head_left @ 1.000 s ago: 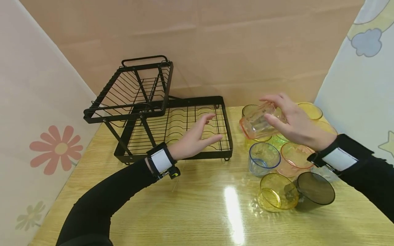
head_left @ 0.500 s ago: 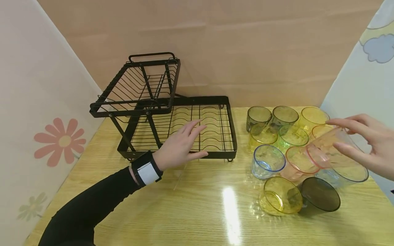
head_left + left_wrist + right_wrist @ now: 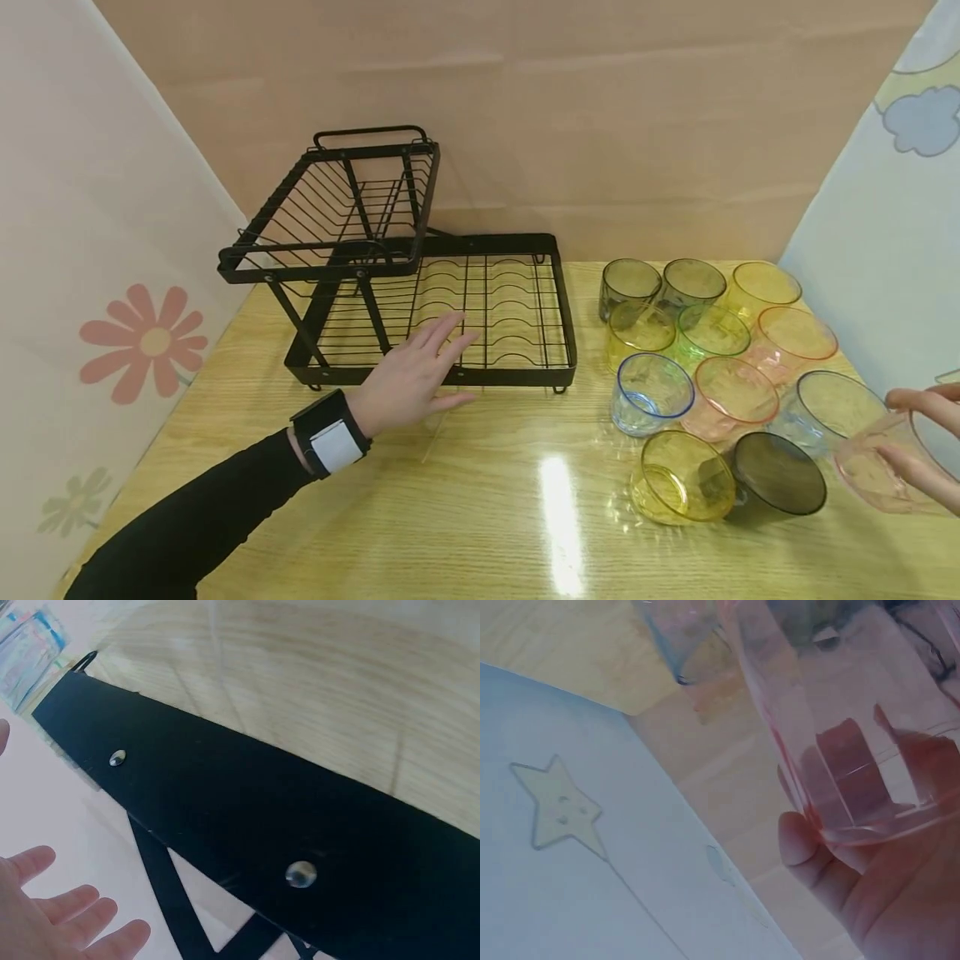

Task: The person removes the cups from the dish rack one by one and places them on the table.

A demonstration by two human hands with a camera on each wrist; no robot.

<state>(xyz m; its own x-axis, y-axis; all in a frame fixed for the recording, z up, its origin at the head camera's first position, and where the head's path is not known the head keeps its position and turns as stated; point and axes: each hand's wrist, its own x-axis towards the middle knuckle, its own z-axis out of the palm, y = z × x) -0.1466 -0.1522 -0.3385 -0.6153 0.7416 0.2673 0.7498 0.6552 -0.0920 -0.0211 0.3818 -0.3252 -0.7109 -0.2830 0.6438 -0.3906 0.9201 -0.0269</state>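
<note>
My right hand [image 3: 932, 483], partly cut off at the right edge of the head view, grips a clear pink drinking glass [image 3: 866, 471]. In the right wrist view the pink glass [image 3: 855, 682] is seen close up, with fingers wrapped round its side. The glass is tilted and lies just right of the group of glasses on the table. My left hand [image 3: 408, 377] hovers at the front edge of a black two-tier dish rack [image 3: 517, 377], fingers extended and holding nothing. The left wrist view has these loose fingers [image 3: 79, 904] beside the rack's black side band [image 3: 202, 795].
Several coloured glasses stand upright in rows at the right, including a blue-rimmed glass [image 3: 652, 396], a yellow glass [image 3: 678, 479] and a dark grey glass [image 3: 780, 475]. The rack's raised upper tier [image 3: 322, 271] is at the left. Fabric walls [image 3: 892, 242] enclose the wooden table [image 3: 450, 517].
My right hand has carried the pink glass from above the back glasses rightward and down to the table's right side. My left hand has drawn back a little toward the left and front.
</note>
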